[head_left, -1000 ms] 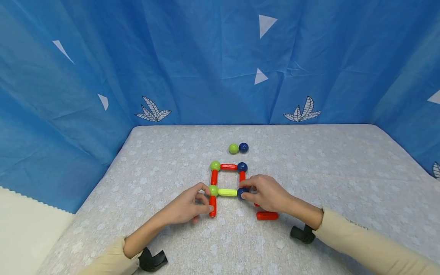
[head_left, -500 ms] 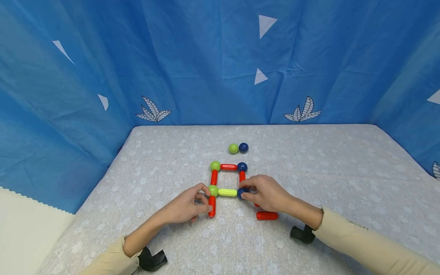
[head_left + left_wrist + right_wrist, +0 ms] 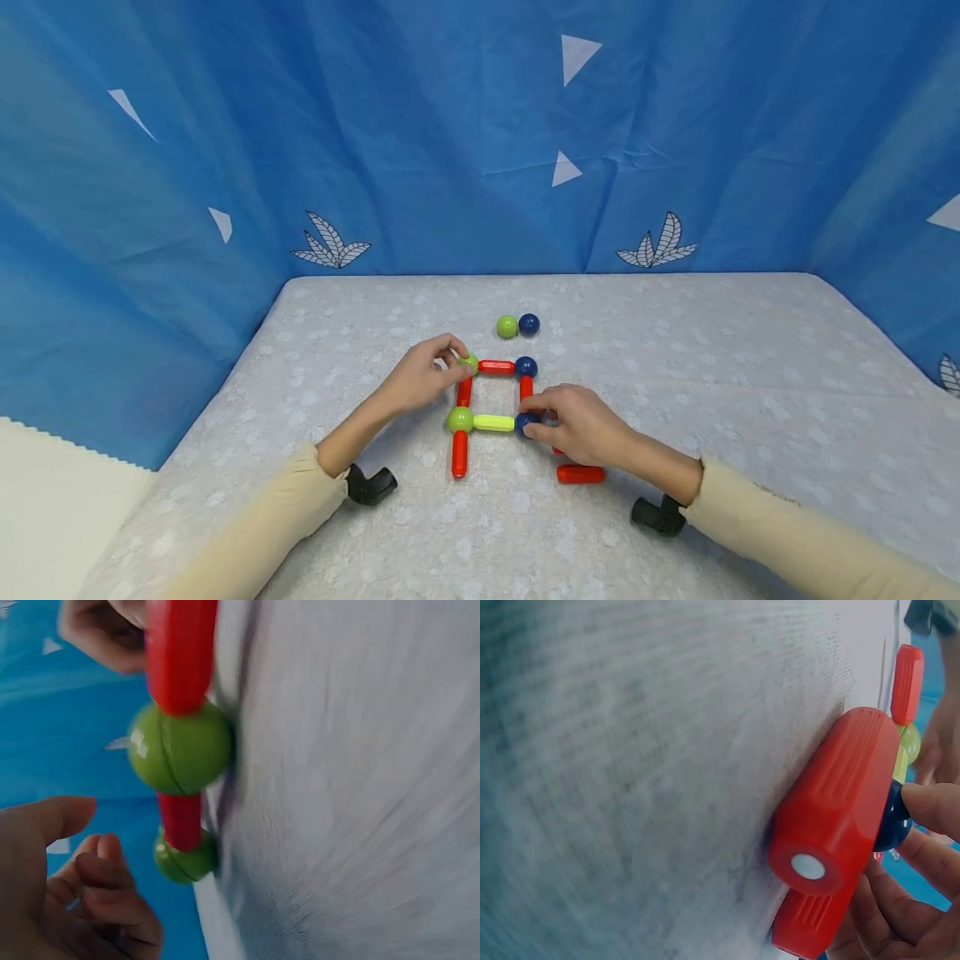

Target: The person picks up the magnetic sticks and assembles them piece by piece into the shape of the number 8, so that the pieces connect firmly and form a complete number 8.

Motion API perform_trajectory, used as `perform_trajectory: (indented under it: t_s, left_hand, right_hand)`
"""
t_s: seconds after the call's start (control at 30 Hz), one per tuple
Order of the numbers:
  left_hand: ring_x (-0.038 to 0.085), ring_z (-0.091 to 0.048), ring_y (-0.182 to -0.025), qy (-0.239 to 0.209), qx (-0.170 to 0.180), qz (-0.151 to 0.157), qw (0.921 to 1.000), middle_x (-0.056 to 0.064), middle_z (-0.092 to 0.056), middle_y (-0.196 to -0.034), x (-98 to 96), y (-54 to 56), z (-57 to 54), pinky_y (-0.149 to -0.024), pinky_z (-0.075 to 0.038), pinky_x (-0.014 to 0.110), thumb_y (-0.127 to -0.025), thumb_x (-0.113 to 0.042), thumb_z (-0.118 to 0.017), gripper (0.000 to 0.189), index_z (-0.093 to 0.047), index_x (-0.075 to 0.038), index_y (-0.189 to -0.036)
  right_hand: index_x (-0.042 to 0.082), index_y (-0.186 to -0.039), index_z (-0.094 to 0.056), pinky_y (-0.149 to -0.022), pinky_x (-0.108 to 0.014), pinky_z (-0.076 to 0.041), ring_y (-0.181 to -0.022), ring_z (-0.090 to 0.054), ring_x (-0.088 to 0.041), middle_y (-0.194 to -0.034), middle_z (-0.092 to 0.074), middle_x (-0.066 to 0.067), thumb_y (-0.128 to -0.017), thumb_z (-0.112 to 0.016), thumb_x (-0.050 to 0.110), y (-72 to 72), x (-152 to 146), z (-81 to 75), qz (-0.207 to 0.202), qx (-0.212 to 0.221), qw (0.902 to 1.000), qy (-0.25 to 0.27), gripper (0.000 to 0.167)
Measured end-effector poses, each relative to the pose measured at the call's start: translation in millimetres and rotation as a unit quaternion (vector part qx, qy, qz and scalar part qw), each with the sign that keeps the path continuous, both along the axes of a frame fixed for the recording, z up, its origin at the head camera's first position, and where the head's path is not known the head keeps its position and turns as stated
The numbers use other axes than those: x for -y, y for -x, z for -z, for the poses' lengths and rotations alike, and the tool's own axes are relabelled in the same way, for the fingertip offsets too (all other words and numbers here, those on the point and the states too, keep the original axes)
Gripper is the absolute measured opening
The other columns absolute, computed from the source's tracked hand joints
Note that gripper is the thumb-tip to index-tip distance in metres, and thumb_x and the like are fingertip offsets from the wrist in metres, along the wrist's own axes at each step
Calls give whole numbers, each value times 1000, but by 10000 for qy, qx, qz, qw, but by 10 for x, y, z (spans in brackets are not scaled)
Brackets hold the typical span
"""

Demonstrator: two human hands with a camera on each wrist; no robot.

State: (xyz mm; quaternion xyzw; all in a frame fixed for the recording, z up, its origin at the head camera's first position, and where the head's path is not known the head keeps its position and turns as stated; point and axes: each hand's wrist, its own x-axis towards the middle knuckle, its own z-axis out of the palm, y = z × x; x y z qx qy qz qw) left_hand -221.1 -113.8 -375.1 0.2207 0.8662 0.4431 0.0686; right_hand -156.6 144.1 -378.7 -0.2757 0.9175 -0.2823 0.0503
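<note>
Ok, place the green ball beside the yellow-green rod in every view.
Head: green ball, below centre, slightly left.
Left wrist: larger green ball, left of centre.
Right wrist: green ball, near right edge, partly hidden.
Shared landmark: the red rod extending from it toward the person.

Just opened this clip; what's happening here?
A person's right hand pinches the near blue ball of a square, while the left hand hovers by its far green ball, apparently not gripping it. Three red rods and one lime rod form the sides, and another red rod juts from the near green ball. Two more red rods lie by the right hand; a loose green ball and loose blue ball sit beyond the square.
</note>
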Motion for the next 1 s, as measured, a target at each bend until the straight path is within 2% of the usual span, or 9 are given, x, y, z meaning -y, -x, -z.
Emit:
perform_trajectory:
  t_s: [0.2, 0.37, 0.5, 0.6, 0.7, 1.0]
  left_hand:
    - [18, -47, -61, 384, -533, -245, 9975, 5, -61, -88, -233, 389, -35, -56, -39, 31, -95, -21, -67, 25, -63, -5, -113]
    - [22, -51, -66, 659, -484, -284, 9962, 8, -63, -103, -403, 629, -47, -61, -42, 34, -96, -21, -66, 32, -62, -9, -125]
    - [24, -57, -85, 1126, -326, -151, 9930, 11, -62, -116, -504, 764, -8, -72, -46, 37, -97, -22, -64, 38, -59, -13, -133]
    - [26, -59, -98, 1513, -304, -32, 9880, 13, -62, -120, -548, 819, 28, -79, -47, 40, -97, -23, -63, 39, -58, -16, -135]
    - [28, -60, -102, 1723, -286, 19, 9846, 14, -62, -121, -578, 847, 57, -83, -48, 43, -98, -24, -62, 38, -59, -16, -135]
    - [29, -59, -109, 1484, -293, -85, 9885, 11, -65, -118, -587, 853, 104, -92, -46, 45, -97, -28, -66, 32, -62, -14, -125]
  right_hand:
    - [10, -112, -74, -70, -27, -47, -79, -54, -8, -97, -68, 8, -90, -75, 18, 13, 11, -3, -16, 42, 10000, 13, 24]
    - [10, -111, -74, -70, -27, -47, -78, -54, -8, -96, -68, 8, -89, -75, 18, 12, 13, -15, -12, 85, 10000, 34, 23]
    - [10, -112, -74, -70, -27, -47, -78, -54, -8, -97, -68, 8, -90, -74, 17, 10, 9, -14, -17, 116, 9999, 54, 23]
    - [10, -112, -74, -71, -27, -47, -79, -54, -8, -98, -68, 7, -90, -74, 17, 9, 9, -10, -27, 105, 9999, 68, 23]
    - [10, -112, -74, -71, -27, -47, -79, -54, -7, -97, -68, 7, -90, -74, 17, 9, 5, -7, -17, 103, 9999, 75, 23]
    - [10, -112, -74, -70, -27, -47, -78, -54, -7, -96, -68, 8, -90, -75, 18, 7, 10, -12, -3, 126, 9999, 94, 23]
